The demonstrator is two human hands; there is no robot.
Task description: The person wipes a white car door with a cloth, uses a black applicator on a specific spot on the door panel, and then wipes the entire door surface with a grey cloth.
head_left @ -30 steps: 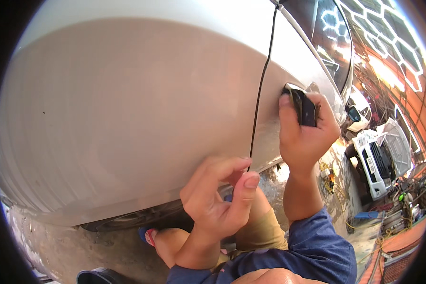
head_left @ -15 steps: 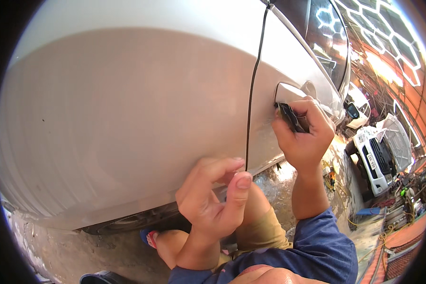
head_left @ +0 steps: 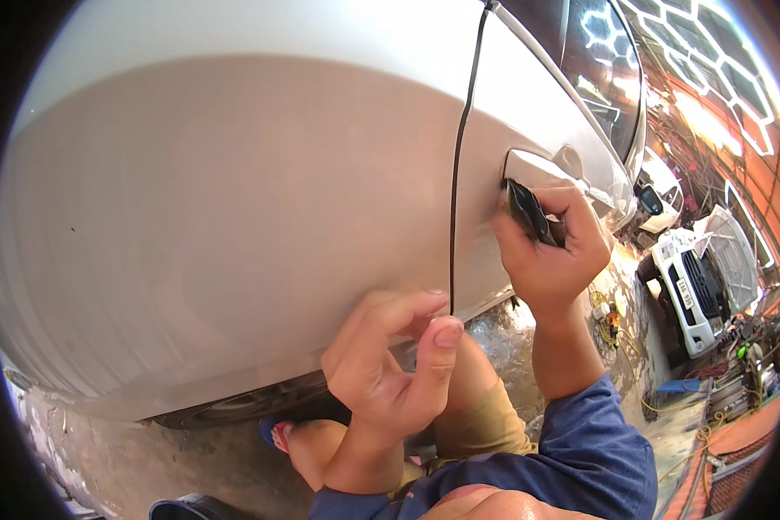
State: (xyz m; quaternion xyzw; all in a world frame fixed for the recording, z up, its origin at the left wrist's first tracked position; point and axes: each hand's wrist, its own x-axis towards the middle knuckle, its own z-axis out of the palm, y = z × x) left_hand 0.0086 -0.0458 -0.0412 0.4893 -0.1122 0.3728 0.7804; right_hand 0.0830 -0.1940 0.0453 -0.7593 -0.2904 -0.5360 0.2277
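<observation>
My right hand (head_left: 553, 238) is closed on a folded piece of black sandpaper (head_left: 527, 212). The sandpaper's upper end meets the car body at the edge of the pale door handle (head_left: 533, 165). Curled fingers and a raised thumb bring my left hand (head_left: 390, 360) into a loose pinch beside the lower part of the black door gap (head_left: 464, 139). Whatever lies between those fingertips is too small to make out. Both hands are in front of a silvery-white car panel (head_left: 260, 225), which fills the left and middle of the view.
A dark car window (head_left: 602, 78) is at the upper right. Beyond it stands a white car front (head_left: 689, 290) with a raised hood, near yellow cords (head_left: 611, 321). A dark bucket (head_left: 186, 509) sits on the concrete floor (head_left: 208, 468) at lower left.
My right hand has shifted very slightly left, and more of the sandpaper shows. The left hand keeps its place and pose.
</observation>
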